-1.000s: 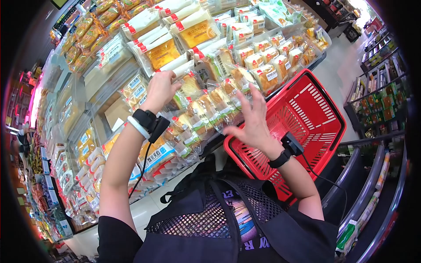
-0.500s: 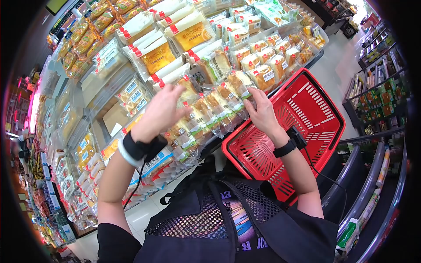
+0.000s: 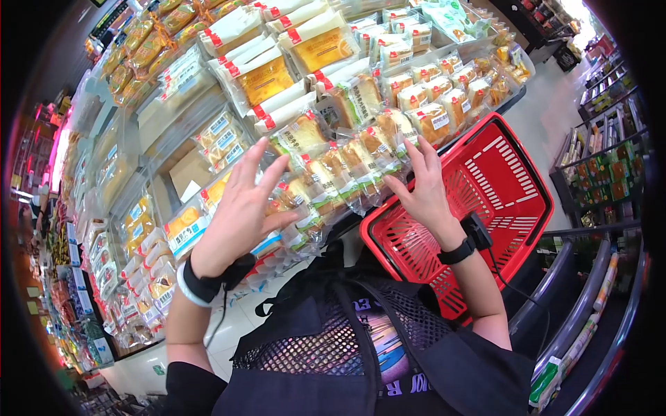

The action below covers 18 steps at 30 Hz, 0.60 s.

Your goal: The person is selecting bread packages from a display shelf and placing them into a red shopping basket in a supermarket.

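Note:
A row of clear-wrapped sandwiches (image 3: 347, 170) lines the front edge of the bread display. My left hand (image 3: 239, 211) hovers over the left part of this row, fingers spread and holding nothing. At the right end of the row is my right hand (image 3: 424, 191), its fingers apart and its fingertips close to the last wrapped sandwich (image 3: 397, 128). Just behind the row lies a flat packet of sliced bread (image 3: 302, 133). A red shopping basket (image 3: 510, 182) with slotted walls sits below and to the right of my right hand.
Bagged toast (image 3: 267, 82) and small wrapped buns (image 3: 433, 119) fill the bins behind. Further left are packaged cakes (image 3: 222, 142) in divided bins. Shelving with curved rails (image 3: 576, 298) stands at the right, beside a floor aisle (image 3: 555, 97).
My left hand has come down and toward me, its fingers spreading. My right hand has opened and drawn slightly off the end sandwich. The camera view has shifted a little.

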Each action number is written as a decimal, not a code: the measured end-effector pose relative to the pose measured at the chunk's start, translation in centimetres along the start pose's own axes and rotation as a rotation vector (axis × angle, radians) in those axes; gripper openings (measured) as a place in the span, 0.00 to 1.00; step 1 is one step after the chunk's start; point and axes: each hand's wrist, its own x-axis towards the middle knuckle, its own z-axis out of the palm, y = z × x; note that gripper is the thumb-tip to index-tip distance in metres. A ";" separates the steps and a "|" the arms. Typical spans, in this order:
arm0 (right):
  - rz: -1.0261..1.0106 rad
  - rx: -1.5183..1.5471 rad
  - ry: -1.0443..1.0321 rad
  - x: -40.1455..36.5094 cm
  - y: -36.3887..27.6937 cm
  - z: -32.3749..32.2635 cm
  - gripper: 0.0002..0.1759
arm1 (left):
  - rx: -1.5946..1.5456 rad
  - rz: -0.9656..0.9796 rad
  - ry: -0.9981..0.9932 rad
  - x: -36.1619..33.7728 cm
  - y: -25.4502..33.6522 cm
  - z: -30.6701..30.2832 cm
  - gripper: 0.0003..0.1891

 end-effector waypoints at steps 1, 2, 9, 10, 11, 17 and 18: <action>0.023 0.022 -0.007 -0.2 -0.3 -0.1 0.40 | -0.013 -0.047 0.060 -0.9 0.1 -0.1 0.41; 0.023 0.028 -0.009 -0.4 -0.7 -0.2 0.40 | -0.009 -0.051 0.057 -1.9 0.3 0.0 0.41; -0.092 0.027 -0.032 -1.4 -2.9 -0.2 0.39 | 0.085 -0.200 -0.114 -5.4 3.6 5.1 0.48; -0.098 0.029 -0.026 -1.5 -3.0 0.0 0.39 | 0.083 -0.208 -0.114 -5.3 3.5 6.1 0.48; -0.103 0.031 -0.035 -1.7 -3.0 0.0 0.39 | 0.155 -0.191 -0.091 -5.0 3.2 7.3 0.48; -0.077 0.009 0.017 -2.6 -2.3 -0.4 0.39 | 0.180 -0.141 -0.084 -2.3 2.4 8.0 0.44; -0.073 0.007 0.015 -2.8 -2.2 -0.6 0.39 | 0.177 -0.138 -0.088 -1.7 2.4 7.9 0.44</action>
